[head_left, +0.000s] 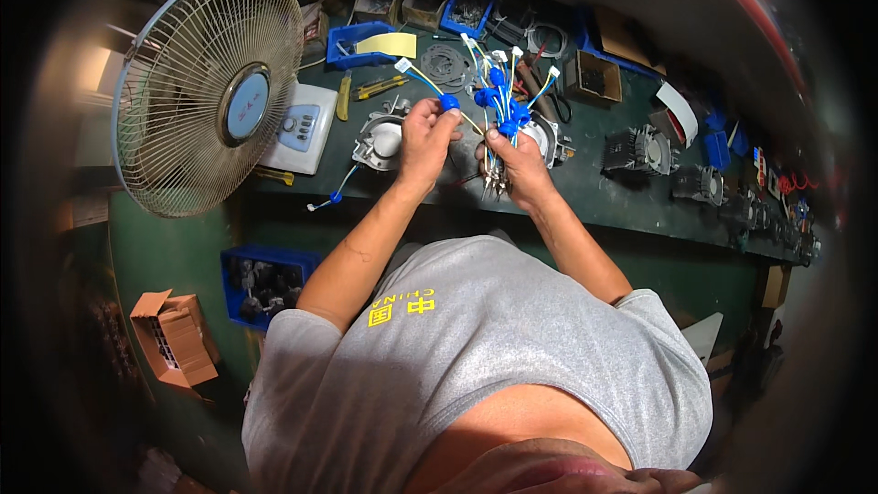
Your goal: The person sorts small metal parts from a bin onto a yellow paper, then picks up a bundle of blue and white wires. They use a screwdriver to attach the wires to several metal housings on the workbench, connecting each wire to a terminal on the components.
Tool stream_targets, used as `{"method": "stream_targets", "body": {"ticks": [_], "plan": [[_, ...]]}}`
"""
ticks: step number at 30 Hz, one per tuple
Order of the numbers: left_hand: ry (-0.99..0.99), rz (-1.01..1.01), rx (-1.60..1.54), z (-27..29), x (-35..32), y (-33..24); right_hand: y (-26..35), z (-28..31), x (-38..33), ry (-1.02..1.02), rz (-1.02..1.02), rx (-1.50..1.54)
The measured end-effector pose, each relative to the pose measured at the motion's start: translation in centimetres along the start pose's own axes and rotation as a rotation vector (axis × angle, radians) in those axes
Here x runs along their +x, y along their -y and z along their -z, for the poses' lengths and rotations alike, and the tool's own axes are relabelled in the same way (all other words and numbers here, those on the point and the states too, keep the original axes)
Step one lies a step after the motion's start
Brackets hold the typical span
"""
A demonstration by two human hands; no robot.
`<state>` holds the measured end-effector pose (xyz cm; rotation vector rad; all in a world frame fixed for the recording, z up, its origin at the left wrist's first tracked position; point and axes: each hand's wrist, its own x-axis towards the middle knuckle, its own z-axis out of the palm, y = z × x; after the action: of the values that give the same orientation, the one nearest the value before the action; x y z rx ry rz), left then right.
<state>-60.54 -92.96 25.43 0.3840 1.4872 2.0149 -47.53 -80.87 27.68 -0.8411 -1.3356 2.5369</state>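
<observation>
My right hand is closed round a bundle of wire leads with blue rubber plugs and white connectors fanning out at the top; bare metal ends poke out below the fist. In my left hand, thumb and fingertips pinch the blue plug of a single wire lead, whose white connector points up and left. Beside my left hand lies a round metal housing, with another blue-plugged lead hanging from it over the bench edge. A second metal housing sits behind my right hand, partly hidden.
A large fan stands at the left of the dark green bench. Blue bins, cardboard boxes, yellow cutters and flat grey rings lie along the back. Finned housings line the right. Below left is a blue crate.
</observation>
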Motion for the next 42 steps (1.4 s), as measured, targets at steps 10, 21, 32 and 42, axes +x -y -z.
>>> {"method": "stream_targets", "body": {"ticks": [10,21,32,42], "plan": [[-0.03,-0.775,0.929,-8.5,-2.6,-0.8,4.5,10.3,-0.2,0.154,-0.02,-0.185],[0.528,-0.583,1.319,-12.9,-2.3,-0.7,5.7,16.0,-1.2,0.274,-0.144,-0.119],[-0.045,-0.041,1.07,-7.4,-8.9,6.5,4.5,22.0,1.4,-0.355,0.2,-0.098],[-0.219,-0.287,0.842,-8.2,-1.9,12.1,-0.6,20.7,0.0,-0.313,0.122,-0.328]]}}
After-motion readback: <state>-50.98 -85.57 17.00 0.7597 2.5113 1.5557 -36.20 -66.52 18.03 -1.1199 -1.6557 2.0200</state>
